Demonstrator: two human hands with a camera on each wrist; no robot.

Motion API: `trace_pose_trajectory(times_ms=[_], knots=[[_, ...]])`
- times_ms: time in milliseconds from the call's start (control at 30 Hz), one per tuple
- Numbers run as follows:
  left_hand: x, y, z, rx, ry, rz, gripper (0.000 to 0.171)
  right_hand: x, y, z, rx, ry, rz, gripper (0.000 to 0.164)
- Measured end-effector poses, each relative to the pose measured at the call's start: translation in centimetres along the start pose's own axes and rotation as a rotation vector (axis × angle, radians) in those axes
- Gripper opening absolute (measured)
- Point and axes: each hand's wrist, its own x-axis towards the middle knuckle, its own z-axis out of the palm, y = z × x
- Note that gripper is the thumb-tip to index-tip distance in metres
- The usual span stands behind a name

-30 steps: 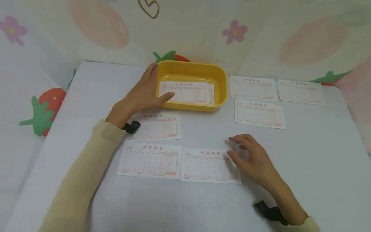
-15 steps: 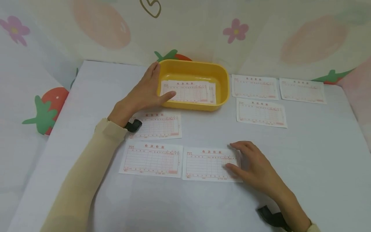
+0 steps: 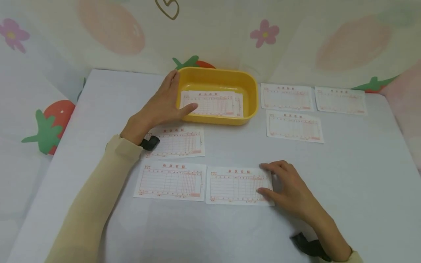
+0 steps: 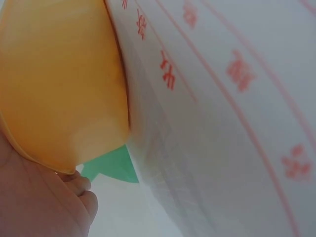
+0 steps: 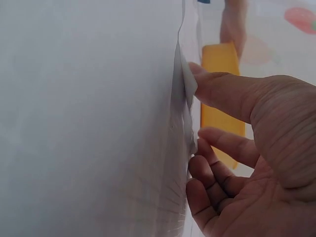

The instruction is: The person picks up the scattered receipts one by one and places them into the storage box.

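Right hand (image 3: 291,190) rests at the right edge of the nearest receipt slip (image 3: 238,185), near the front middle of the white table (image 3: 355,182). Its thumb lies on the slip's lower right corner and its fingers curl at the upper right corner; the right wrist view shows thumb and fingertips (image 5: 212,153) closing on the paper's lifted edge (image 5: 183,94), so the hand pinches that slip while most of the sheet lies flat.

Left hand (image 3: 161,106) reaches to the far middle of the table and grips the left end of the yellow tray (image 3: 250,91), fingers along the outer wall and thumb hooked over the rim onto the receipts inside (image 3: 213,103). From the left wrist view, the tray's yellow wall (image 4: 59,84) sits right against the palm (image 4: 44,207).

Another slip (image 3: 169,180) lies just left of the pinched one, their edges almost touching. A third (image 3: 175,142) lies beyond it, partly under the left wrist. To the right of the tray lie three more slips: two side by side at the far edge (image 3: 286,97) (image 3: 340,100), and one just nearer (image 3: 294,126). Cloth printed with strawberries and flowers (image 3: 264,34) hangs behind the table.
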Motion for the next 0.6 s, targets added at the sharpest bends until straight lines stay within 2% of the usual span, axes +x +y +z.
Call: trace_pose_trajectory(times_ms=[200, 467, 600], knots=[[-0.08, -0.05, -0.09, 0.005, 0.005, -0.002, 0.118, 0.23, -0.08, 0.07, 0.008, -0.027, 0.047, 0.063], [0.16, -0.08, 0.03, 0.013, 0.012, 0.011, 0.118, 0.31, -0.04, 0.18, 0.016, -0.016, 0.038, 0.055], [0.14, -0.04, 0.09, 0.017, 0.012, 0.010, 0.117, 0.30, 0.06, 0.11, 0.020, -0.034, 0.064, 0.051]])
